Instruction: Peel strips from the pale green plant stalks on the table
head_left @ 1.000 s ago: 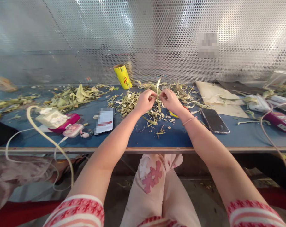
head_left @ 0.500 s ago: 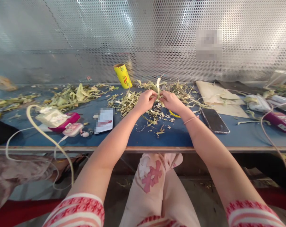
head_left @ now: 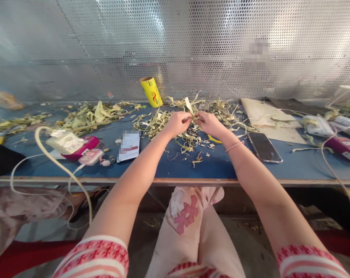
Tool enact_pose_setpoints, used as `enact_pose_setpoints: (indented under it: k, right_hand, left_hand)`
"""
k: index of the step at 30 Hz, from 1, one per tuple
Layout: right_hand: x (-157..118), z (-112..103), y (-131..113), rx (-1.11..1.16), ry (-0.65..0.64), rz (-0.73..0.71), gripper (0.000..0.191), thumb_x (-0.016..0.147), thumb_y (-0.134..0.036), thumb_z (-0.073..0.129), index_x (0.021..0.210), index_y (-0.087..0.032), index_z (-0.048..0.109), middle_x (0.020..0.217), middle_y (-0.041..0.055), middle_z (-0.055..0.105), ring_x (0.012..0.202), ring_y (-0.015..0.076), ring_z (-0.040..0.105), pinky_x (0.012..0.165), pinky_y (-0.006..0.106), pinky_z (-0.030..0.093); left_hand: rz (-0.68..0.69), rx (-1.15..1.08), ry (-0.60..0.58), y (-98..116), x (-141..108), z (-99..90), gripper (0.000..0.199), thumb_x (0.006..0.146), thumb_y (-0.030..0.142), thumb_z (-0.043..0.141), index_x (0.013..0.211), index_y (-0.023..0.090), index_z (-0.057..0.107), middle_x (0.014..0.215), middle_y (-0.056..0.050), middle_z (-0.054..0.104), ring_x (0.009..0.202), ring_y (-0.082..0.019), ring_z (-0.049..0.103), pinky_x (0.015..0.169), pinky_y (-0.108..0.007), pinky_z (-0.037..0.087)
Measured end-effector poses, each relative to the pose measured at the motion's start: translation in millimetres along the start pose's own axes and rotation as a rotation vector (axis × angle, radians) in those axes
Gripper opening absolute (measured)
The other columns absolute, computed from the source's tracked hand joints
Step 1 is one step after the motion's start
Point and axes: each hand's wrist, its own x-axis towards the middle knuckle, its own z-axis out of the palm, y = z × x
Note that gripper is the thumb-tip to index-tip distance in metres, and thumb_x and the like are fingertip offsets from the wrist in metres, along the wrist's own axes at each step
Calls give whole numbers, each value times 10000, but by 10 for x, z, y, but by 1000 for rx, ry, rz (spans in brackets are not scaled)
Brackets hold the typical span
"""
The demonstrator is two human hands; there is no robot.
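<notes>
Over a pile of dried, pale green plant strips (head_left: 157,125), my two hands meet at the middle of the blue table. Both are closed in a pinch on one pale leaf strip (head_left: 188,105), which sticks up between them. My left hand (head_left: 178,122) grips it from the left, my right hand (head_left: 207,122) from the right, the fingertips nearly touching. Small scraps (head_left: 197,159) lie on the table just in front of the hands. Part of a yellow ring (head_left: 214,139) shows beneath my right hand.
A yellow tube (head_left: 151,92) leans near the perforated metal wall (head_left: 175,46). Phones lie left (head_left: 129,146) and right (head_left: 264,147) of my arms. Power strips with cables (head_left: 79,148) are at both sides. More leaves (head_left: 90,116) lie left; cardboard (head_left: 262,116) lies right. Another person's leg (head_left: 27,212) shows lower left.
The pale leaf strip between my hands now tilts further left at its top. My hands stay in nearly the same place, still pinched together. The camera view has shifted slightly.
</notes>
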Motion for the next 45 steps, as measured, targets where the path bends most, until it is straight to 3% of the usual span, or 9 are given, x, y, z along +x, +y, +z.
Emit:
enact_pose_setpoints:
  k: [9, 17, 20, 23, 26, 31, 37, 41, 45]
  right_hand:
    - [-2, -21, -31, 8, 5, 19, 231, 814, -259, 518, 1003, -144, 584, 644, 8, 552, 598, 136, 468, 626, 271, 362]
    - [1, -14, -3, -20, 1, -2, 212, 829, -272, 518, 997, -152, 567, 609, -15, 509, 588, 130, 452, 623, 266, 365]
    - [-7, 3, 10, -102, 68, -39, 244, 842, -267, 511, 1053, -151, 550, 799, 61, 591, 749, 181, 530, 719, 321, 426]
    - [-35, -9, -18, -290, 265, -48, 312, 850, -299, 520, 1127, -156, 525, 1096, 158, 555, 1020, 276, 510, 867, 446, 429]
    - [-68, -42, -67, -415, 354, -49, 310, 872, -329, 503, 1135, -165, 521, 1151, 167, 518, 1091, 315, 474, 913, 518, 412]
    - [-94, -70, -117, -479, 296, -114, 278, 914, -269, 415, 1141, -167, 538, 1160, 156, 533, 1091, 309, 484, 920, 514, 415]
    - [-58, -83, -84, -536, 158, -171, 281, 938, -222, 361, 1098, -150, 580, 1121, 138, 594, 1081, 280, 501, 937, 443, 398]
    - [-25, -55, -31, -574, -9, -215, 320, 964, -218, 294, 999, -118, 596, 974, 139, 628, 966, 248, 548, 879, 385, 417]
    - [-29, -4, -29, -527, -78, -147, 283, 942, -141, 295, 1030, -108, 563, 993, 146, 627, 918, 225, 574, 792, 335, 428]
  left_hand:
    - [-5, -29, -6, 63, 0, -37, 232, 792, 216, 520, 615, 143, 651, 484, 6, 533, 490, -94, 433, 522, -240, 308]
    - [-104, -127, -9, 43, -5, 8, 202, 786, 240, 547, 687, 136, 689, 614, -25, 652, 570, -113, 537, 564, -237, 369]
    - [-196, -181, 28, 13, -6, 71, 191, 783, 259, 564, 770, 136, 709, 637, -27, 663, 580, -123, 550, 581, -245, 387]
    - [-333, -254, 103, -17, -8, 146, 194, 798, 268, 557, 824, 143, 703, 588, -6, 623, 534, -114, 516, 561, -245, 379]
    - [-455, -374, 149, -26, -7, 200, 184, 824, 240, 518, 820, 154, 681, 544, 12, 578, 478, -99, 486, 529, -238, 383]
    - [-505, -477, 143, -26, -8, 230, 187, 810, 195, 531, 902, 128, 679, 695, -42, 683, 622, -132, 621, 628, -265, 499]
    - [-377, -253, 117, 1, 1, 167, 225, 791, 141, 553, 949, 150, 712, 974, -75, 736, 915, -178, 672, 888, -341, 509]
    - [-269, -133, 83, 55, 9, 119, 240, 795, 124, 535, 932, 173, 726, 983, -65, 739, 944, -180, 663, 917, -339, 489]
    - [-286, -121, 44, 87, 4, 90, 214, 781, 145, 533, 867, 172, 727, 898, -53, 744, 879, -175, 663, 869, -314, 486]
